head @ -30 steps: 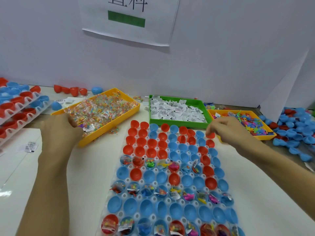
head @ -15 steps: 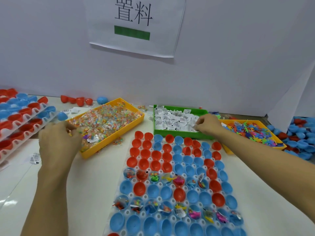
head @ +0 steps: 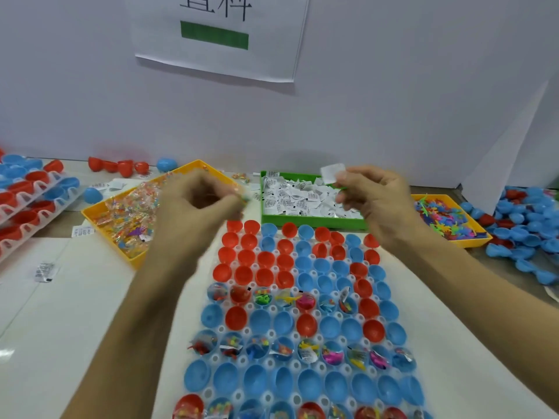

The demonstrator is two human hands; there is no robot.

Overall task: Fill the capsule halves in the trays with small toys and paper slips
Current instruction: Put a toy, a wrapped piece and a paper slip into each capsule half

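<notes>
Capsule halves point(head: 298, 322) sit in the tray near centre: three rows hold toys and slips, while the rows between and the far block are unfilled. Left hand point(head: 198, 201), blurred, curls over the yellow bin point(head: 99, 211), pinching something I cannot identify; right hand point(head: 373, 198) pinches a slip point(head: 332, 173) above the green bin point(head: 314, 223).
</notes>
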